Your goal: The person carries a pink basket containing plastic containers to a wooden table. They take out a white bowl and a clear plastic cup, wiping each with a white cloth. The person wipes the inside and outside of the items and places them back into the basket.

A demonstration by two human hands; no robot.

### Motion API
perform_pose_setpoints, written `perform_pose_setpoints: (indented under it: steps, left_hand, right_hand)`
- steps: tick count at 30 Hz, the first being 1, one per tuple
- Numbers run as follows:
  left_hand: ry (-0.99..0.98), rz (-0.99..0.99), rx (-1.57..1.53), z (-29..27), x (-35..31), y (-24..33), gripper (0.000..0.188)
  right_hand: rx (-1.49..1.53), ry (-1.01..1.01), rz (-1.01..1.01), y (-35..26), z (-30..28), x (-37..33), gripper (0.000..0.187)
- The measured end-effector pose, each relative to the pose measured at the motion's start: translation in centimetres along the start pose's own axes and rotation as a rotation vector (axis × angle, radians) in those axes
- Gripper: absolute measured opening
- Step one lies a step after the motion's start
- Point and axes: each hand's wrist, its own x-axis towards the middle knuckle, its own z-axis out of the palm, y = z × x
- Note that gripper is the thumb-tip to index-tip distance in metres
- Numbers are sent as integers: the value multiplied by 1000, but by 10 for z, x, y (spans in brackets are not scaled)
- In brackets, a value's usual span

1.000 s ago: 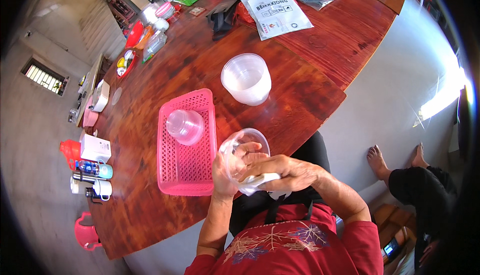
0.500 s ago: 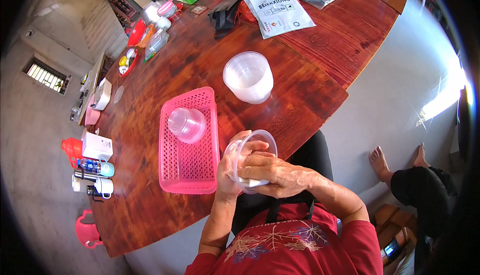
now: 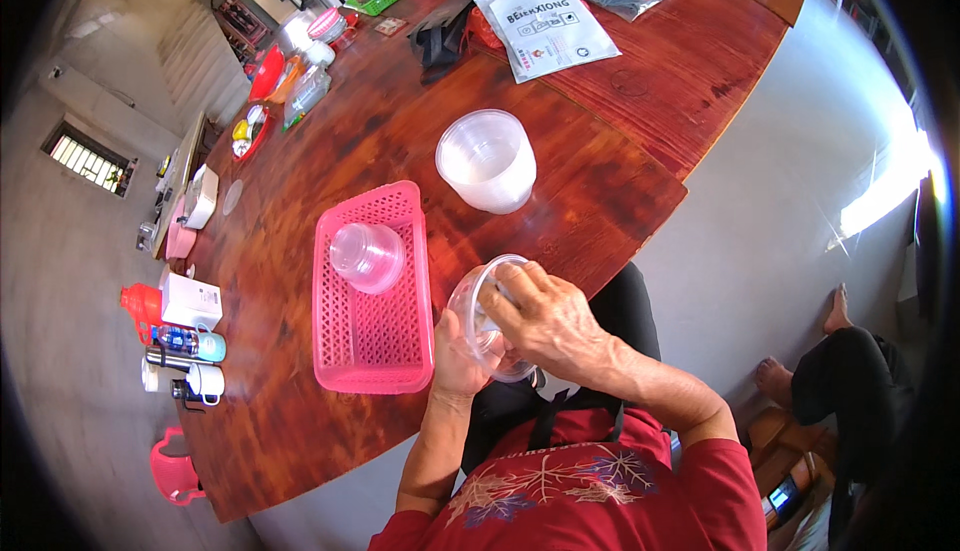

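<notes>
My left hand (image 3: 458, 356) is wrapped round the side of a clear round plastic tub (image 3: 486, 343), held tilted above my lap at the table edge. My right hand (image 3: 545, 316) reaches over the rim, its bent fingers pressed inside the tub. A bit of white shows by those fingers, too hidden to name. Left of the hands lies a pink perforated plastic basket (image 3: 372, 356), with an upside-down stack of clear tubs (image 3: 368, 257) in it. Farther off, another stack of clear tubs (image 3: 487, 163) stands upright on the wooden table (image 3: 270, 401).
A white printed plastic bag (image 3: 550, 36) and a black strap-like item (image 3: 440, 49) lie at the far side. Cups and bottles (image 3: 190, 361) line the left edge beside a white box (image 3: 191, 299). Another person's bare foot (image 3: 773, 379) is on the floor at right.
My right hand has lifted from across the tub and now dips its fingers in over the rim. The left hand keeps its hold. The whole view has shifted slightly.
</notes>
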Motion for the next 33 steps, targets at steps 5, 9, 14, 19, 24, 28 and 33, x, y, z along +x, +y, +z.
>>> perform_pose_setpoints:
  steps: [5,9,14,19,24,28,33]
  left_hand:
    - [-48,-13,151,-16,3,2,72]
    - [-63,14,33,-23,9,2,71]
    - [265,118,56,-3,18,1,71]
    - [176,85,-94,21,8,8,65]
    - [-32,-25,-242,8,-4,12,63]
    - [19,-23,88,4,-8,11,70]
    - [86,125,188,-2,-22,39,72]
  right_hand:
    - [309,-284,53,1,17,-26,26]
    - [852,-257,71,4,3,-28,40]
    - [808,71,117,-20,-11,-28,41]
    - [228,127,71,-19,6,-43,51]
    - [191,81,41,0,8,-64,53]
    - [237,-60,172,9,-1,-69,55]
    - [245,-56,275,20,9,-69,50]
